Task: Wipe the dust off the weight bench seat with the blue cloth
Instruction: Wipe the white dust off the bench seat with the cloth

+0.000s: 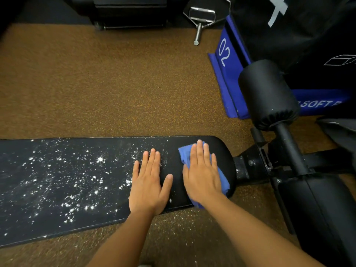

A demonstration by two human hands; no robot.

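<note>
Most of the white dust (pixel 63 182) lay over the left stretch of the weight bench seat (pixel 57 216), whose long axis ran left to right across our view. Next came our left hand (pixel 148 185), flat on the pad with fingers straight and slightly spread, at the edge of the speckled area. Just to its right, our right hand (pixel 202 174) pressed the blue cloth (pixel 185 154) flat near the rounded end, fingers straight and together. That end looked clean, so we judged the coming stroke should run leftward, with the left hand in its path.
</note>
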